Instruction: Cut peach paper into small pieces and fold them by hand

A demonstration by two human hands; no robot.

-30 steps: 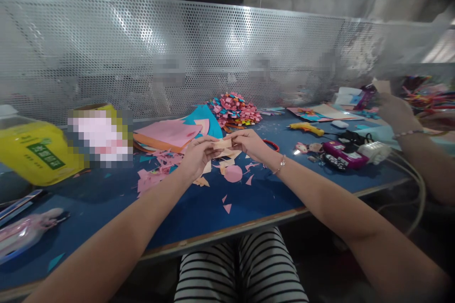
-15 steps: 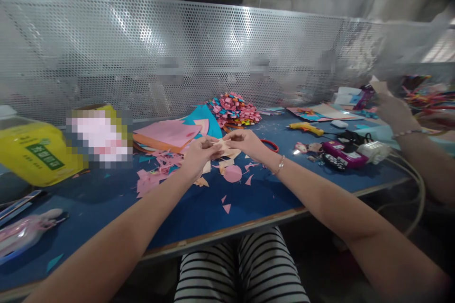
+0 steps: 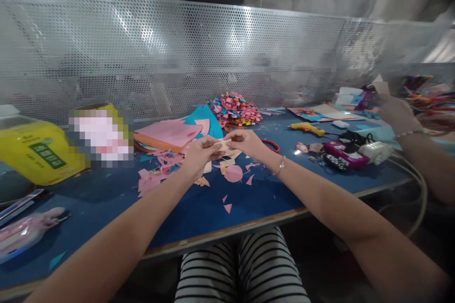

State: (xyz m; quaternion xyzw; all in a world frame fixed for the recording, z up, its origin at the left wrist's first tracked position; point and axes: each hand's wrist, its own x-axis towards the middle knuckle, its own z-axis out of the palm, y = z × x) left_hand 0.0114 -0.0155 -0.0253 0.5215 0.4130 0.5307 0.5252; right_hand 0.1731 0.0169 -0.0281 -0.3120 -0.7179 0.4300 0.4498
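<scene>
Between my two hands is a small cream piece of paper (image 3: pixel 223 142), pinched in the fingers of both. My left hand (image 3: pixel 201 154) grips it from the left, my right hand (image 3: pixel 246 143) from the right; the fingers hide much of it. Below them lie cream paper scraps (image 3: pixel 207 167), a pink paper circle (image 3: pixel 233 173) and pink paper scraps (image 3: pixel 151 181). Just right of my right hand shows a red ring-shaped handle (image 3: pixel 270 145). Stacked pink sheets (image 3: pixel 167 133) lie beyond my left hand, with blue paper (image 3: pixel 209 117) beside them.
A heap of small folded paper pieces (image 3: pixel 236 110) stands behind my hands. Right of it are a yellow glue gun (image 3: pixel 306 128) and a purple box (image 3: pixel 343 154) with cables. A yellow-labelled jug (image 3: pixel 39 151) stands left. Another person's hand (image 3: pixel 396 109) is at the right. A perforated metal screen (image 3: pixel 213 47) borders the table.
My hands stay almost in place, with the fingers shifting slightly on the cream paper. The view has moved a little; the table things look the same.
</scene>
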